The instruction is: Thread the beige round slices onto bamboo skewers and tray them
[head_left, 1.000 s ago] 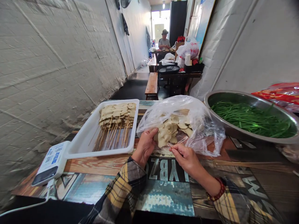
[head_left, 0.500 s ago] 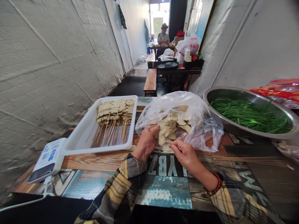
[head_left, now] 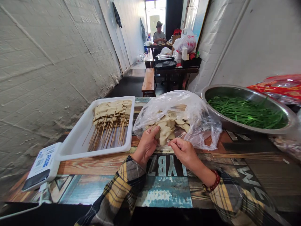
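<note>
My left hand [head_left: 147,142] is closed on several thin, flat, beige slices [head_left: 164,135], its thumb lying over them. Just right of it, my right hand [head_left: 183,152] pinches what looks like a thin skewer at the lower edge of the slices; most of the skewer is hidden. Around and behind both hands spreads a clear plastic bag [head_left: 204,125] with more loose slices inside. To the left, a white tray [head_left: 75,147] bears a stack of skewered slices [head_left: 113,110], their wooden sticks [head_left: 108,135] pointing toward me.
A steel basin [head_left: 249,128] of long green leaves stands on the right, near a red plastic package [head_left: 279,86]. Loose bare skewers [head_left: 249,156] lie below it. At the left are a white device [head_left: 39,166] and its cable. A bench [head_left: 148,80] and a seated person [head_left: 159,34] are farther back.
The view has shifted slightly, so the tray, basin and background sit a little farther left. Both hands keep their hold at the slices, with hardly any movement between them.
</note>
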Demonstrator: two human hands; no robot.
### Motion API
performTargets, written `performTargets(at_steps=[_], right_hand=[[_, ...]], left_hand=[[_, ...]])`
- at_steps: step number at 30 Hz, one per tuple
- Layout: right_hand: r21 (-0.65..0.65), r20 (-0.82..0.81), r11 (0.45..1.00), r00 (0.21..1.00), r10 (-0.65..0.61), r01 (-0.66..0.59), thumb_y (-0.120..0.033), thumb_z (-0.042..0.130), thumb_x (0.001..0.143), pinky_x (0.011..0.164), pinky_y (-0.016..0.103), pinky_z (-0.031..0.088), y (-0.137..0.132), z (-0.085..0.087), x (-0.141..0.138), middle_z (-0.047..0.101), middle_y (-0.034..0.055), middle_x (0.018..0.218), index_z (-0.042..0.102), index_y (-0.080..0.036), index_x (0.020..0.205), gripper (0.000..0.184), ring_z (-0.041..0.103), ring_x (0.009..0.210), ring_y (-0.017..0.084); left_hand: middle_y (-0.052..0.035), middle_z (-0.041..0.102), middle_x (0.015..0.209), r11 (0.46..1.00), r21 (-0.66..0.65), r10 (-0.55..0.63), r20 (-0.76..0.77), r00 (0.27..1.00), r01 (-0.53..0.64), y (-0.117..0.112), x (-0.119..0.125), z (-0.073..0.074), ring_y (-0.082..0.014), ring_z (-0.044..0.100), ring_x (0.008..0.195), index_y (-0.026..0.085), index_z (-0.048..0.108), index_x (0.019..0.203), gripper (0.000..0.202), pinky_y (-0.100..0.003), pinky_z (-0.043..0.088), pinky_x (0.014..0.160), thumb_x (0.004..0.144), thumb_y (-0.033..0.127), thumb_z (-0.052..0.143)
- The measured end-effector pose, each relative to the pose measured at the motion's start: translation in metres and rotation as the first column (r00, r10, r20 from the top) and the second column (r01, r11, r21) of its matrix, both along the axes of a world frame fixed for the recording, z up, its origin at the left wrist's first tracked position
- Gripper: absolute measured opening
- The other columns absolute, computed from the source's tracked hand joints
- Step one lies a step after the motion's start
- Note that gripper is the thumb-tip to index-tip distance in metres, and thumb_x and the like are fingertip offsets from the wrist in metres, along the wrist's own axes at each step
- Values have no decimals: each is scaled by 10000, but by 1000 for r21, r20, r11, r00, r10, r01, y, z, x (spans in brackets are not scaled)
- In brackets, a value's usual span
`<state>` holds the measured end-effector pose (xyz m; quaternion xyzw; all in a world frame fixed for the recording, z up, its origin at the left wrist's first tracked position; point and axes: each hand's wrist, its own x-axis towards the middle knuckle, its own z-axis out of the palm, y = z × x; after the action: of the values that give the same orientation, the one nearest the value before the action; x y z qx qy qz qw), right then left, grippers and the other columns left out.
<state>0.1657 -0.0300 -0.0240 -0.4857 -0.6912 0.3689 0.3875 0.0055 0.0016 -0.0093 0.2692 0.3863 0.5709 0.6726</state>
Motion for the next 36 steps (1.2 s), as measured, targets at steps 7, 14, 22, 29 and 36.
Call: performTargets(at_steps=[7,14,22,29,36], right_hand=[[-92,-219,996,976,-9,-12,-356,476,883,414,219,293,4,7,-2,427,-68,427,643,-184,787,258,401,386,105],[-61,-239,998,971,-2,-13,-292,487,876,414,197,297,6,6,-3,438,-74,438,603,-177,736,215,396,389,85],[-3,-139,1000,990,7,-7,-241,480,871,484,207,339,2,6,-3,486,-54,481,628,-174,732,215,467,472,107],[86,-68,996,998,-11,17,-216,473,877,539,219,344,2,3,-3,545,-26,566,623,-169,710,229,511,554,118],[125,-78,991,996,-33,43,-194,453,864,596,232,393,-2,1,-3,651,15,688,653,-169,791,215,581,631,141]], left_hand=[[-80,735,977,993,56,-101,25,995,99,-4,5,10,-238,665,959,149,702,991,369,-312,526,840,711,379,773],[-69,734,910,987,50,-149,-39,988,151,-7,9,7,-225,685,903,140,691,959,345,-304,526,815,651,227,821],[-39,728,832,998,53,-39,-54,998,42,-3,7,5,-196,686,884,145,685,915,293,-291,528,833,654,194,809],[-33,727,816,998,22,-58,-73,996,59,-5,11,4,-167,684,717,151,685,955,376,-265,532,704,614,205,833],[-27,724,798,998,53,-36,-77,996,40,-9,17,2,-158,676,719,148,691,874,328,-272,518,726,592,205,847]])
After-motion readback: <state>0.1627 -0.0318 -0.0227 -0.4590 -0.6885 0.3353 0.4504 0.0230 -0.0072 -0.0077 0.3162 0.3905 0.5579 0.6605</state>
